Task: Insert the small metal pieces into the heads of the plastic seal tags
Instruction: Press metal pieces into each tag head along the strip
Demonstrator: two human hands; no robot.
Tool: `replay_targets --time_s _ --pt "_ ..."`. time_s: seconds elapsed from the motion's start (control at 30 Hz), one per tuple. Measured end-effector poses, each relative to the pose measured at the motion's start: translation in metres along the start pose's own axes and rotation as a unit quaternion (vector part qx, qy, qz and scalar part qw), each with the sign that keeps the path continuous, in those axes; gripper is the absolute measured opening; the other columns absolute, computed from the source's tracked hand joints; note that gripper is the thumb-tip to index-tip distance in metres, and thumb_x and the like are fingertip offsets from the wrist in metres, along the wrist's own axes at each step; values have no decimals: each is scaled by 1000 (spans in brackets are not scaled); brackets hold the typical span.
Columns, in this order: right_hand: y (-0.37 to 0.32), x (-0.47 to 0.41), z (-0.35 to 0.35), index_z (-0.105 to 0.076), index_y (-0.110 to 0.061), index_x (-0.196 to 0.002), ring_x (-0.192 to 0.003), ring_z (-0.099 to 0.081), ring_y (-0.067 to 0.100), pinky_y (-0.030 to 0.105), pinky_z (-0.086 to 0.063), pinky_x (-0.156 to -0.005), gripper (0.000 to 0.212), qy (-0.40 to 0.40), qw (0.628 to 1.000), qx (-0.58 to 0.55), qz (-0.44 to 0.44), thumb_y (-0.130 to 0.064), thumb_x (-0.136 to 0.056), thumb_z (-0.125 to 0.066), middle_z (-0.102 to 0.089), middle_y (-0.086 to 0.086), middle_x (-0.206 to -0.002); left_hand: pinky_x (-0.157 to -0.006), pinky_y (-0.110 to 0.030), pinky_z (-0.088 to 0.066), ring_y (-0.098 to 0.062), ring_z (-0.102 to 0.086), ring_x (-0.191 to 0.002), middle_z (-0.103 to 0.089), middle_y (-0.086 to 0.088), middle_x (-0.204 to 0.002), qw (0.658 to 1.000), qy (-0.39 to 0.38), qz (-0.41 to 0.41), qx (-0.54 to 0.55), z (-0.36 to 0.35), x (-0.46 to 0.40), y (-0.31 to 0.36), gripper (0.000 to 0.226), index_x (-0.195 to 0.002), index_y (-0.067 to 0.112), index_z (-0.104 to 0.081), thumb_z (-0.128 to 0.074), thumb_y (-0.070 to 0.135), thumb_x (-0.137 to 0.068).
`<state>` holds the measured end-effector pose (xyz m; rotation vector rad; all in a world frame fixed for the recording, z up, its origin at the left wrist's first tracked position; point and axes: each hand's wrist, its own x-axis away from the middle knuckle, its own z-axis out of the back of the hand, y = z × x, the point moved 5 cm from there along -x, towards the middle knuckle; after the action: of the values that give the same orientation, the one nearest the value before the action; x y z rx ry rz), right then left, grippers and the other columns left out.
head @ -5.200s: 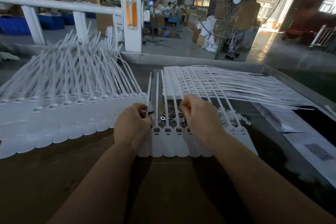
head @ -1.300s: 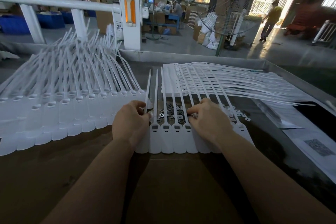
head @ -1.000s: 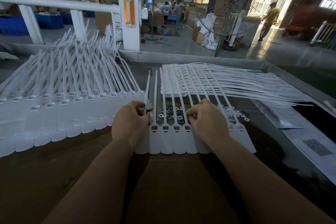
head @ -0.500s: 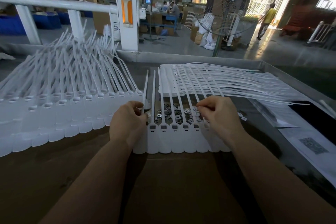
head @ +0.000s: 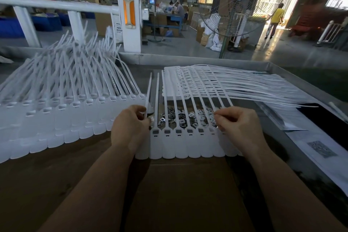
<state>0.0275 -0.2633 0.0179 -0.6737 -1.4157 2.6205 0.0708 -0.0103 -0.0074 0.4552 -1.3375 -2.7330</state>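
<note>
Flanking roughly nine seal tags [head: 180, 143]: left hand [head: 130, 130], right hand [head: 239, 128].

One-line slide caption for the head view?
Left hand pinches a seal tag's strap; right hand works over the tag row.

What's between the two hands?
Head view: between left hand and right hand run the straps of the seal tags, with loose metal pieces piled beneath.
</note>
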Motion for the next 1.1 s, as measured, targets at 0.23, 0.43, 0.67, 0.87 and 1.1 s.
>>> replay_targets --time_s 0.23,0.43,0.67,0.87,1.1 --pt "0 2 -2 -71 -22 -85 -79 -61 -3 9 -48 -68 20 -29 1000 -4 -11 -3 -80 -67 -65 -15 -81 -76 -28 -46 -21 -60 -96 -65 -7 -111 1000 -3 -1 -2 -1 -1 -1 36 -121 16 -59 -64 19 -86" --pt "0 4 -3 -70 -21 -94 -84 -64 6 18 -52 -76 19 -18 1000 -24 -6 -7 -82 -66 -67 -10 -85 -76 -28 -46 -15 -56 -88 -66 -6 -108 1000 2 -6 2 -1 -1 -2 35 -119 15 -60 -65 19 -85" --pt "1 6 -4 -70 -16 -88 -72 -68 3 15 -55 -68 17 -26 999 -33 3 -1 -82 -65 -68 -7 -81 -77 -29 -47 -18 -59 -92 -66 -6 -108 1000 0 -4 3 -1 1 -3 36 -120 16 -59 -64 19 -85" --pt "-5 6 -2 -69 -19 -78 -70 -64 0 8 -49 -65 15 -24 999 18 26 -5 -77 -71 -68 -8 -76 -78 -30 -48 -17 -58 -91 -65 -5 -108 1000 0 -4 2 -1 0 -3 36 -120 16 -59 -65 20 -85" --pt "0 3 -6 -67 -14 -84 -85 -49 2 6 -34 -68 2 -66 993 99 19 -13 -84 -65 -54 -4 -96 -77 -29 -47 -15 -55 -89 -65 -5 -109 1000 -1 -4 3 -1 -1 -4 36 -120 17 -59 -64 20 -85"
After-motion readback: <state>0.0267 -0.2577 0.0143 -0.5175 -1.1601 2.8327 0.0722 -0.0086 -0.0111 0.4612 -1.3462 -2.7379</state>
